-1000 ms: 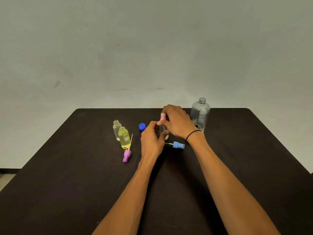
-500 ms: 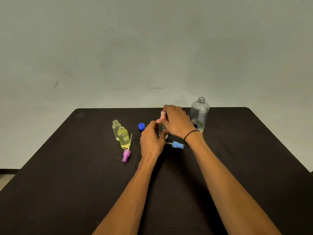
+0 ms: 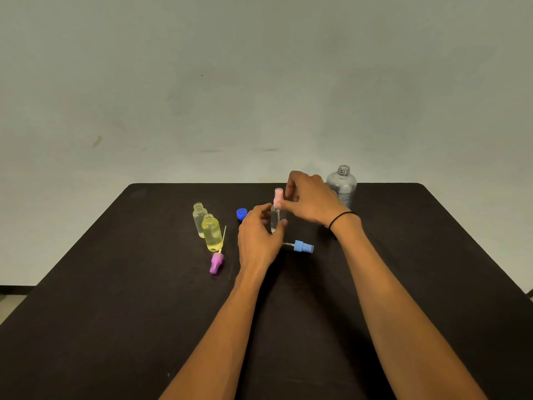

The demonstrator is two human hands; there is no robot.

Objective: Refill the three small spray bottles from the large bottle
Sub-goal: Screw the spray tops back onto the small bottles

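My left hand (image 3: 258, 239) grips a small clear spray bottle (image 3: 275, 222) standing upright at the table's middle. My right hand (image 3: 310, 202) pinches the pink spray head (image 3: 278, 197) sitting on that bottle's neck. The large clear bottle (image 3: 341, 186), uncapped, stands behind my right hand at the back. Two other small bottles stand open at the left: a clear one (image 3: 199, 217) and a yellow one (image 3: 212, 233). A purple spray head (image 3: 216, 262) lies in front of the yellow bottle. A light blue spray head (image 3: 301, 246) lies near my left hand.
A blue cap (image 3: 241, 213) lies on the black table (image 3: 115, 313) between the small bottles and my hands. The table's back edge runs just behind the large bottle, in front of a pale wall.
My right hand has shifted its hold on the pink spray head, which now shows above the fingers. The left hand keeps the bottle in place.
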